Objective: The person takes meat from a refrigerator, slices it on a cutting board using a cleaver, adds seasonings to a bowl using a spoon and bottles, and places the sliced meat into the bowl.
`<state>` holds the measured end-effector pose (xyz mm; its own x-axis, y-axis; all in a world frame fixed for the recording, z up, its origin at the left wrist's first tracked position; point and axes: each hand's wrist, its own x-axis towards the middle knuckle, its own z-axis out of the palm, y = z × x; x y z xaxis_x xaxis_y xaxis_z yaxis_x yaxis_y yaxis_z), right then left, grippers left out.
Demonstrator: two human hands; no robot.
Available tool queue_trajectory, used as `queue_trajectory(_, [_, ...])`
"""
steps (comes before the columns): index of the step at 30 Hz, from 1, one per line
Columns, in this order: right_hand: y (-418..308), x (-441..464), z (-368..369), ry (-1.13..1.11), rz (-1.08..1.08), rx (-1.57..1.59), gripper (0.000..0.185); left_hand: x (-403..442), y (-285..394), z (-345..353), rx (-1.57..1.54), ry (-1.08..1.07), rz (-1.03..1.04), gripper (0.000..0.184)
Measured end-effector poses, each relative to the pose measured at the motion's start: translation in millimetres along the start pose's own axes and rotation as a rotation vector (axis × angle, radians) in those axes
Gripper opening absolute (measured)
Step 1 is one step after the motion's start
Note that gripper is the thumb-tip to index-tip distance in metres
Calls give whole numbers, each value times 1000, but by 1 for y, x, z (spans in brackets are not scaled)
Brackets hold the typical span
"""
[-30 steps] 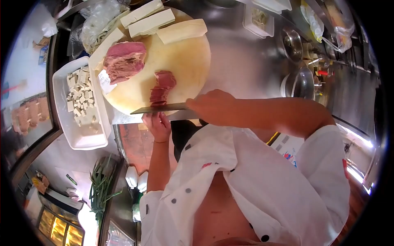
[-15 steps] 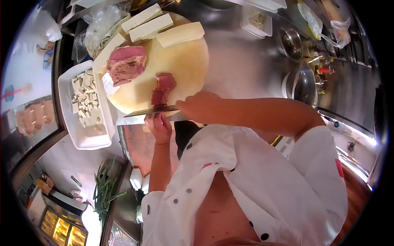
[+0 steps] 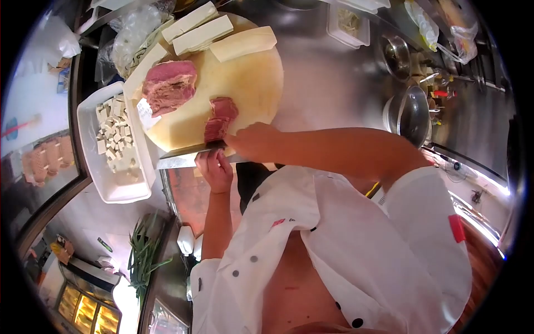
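Observation:
My right hand (image 3: 251, 139) is closed around the handle end of a knife (image 3: 192, 149), whose long blade points left across the near edge of the round cutting board (image 3: 258, 78). Just beyond the blade lies a row of thin red meat slices (image 3: 221, 118). On the blade's near side, my left hand (image 3: 214, 168) has its fingers curled close to the knife; what they press on is hidden. A larger chunk of raw meat (image 3: 168, 87) rests on the left of the board. Pale tofu-like blocks (image 3: 203, 34) lie along the board's far edge.
A white tub (image 3: 142, 186) with small white cubes (image 3: 115, 133) stands left of the board. Plastic bags (image 3: 133, 42) lie at the far left. Metal bowls (image 3: 409, 114) and a small white container (image 3: 356, 40) stand to the right. Long green leaves (image 3: 143, 256) lie lower left.
My right hand and the knife have shifted slightly left and up. The blade now sits closer against the slices. My left hand has barely moved.

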<state>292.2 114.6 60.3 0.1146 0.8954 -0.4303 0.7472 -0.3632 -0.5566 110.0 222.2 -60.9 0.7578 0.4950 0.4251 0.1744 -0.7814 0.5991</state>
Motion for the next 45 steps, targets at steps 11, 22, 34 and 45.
queue_trajectory(11, [5,-12,5,15,124,141,18,3,8,-16,93,-95,20,27])
queue_trajectory(22, [49,-89,16,214,393,220,23,74,-29,-52,-311,-276,-608,40])
queue_trajectory(34, [24,-112,59,261,524,331,24,41,-19,-22,-447,-276,-503,29])
queue_trajectory(45, [2,-109,29,245,489,221,24,42,7,-17,-82,-101,116,23])
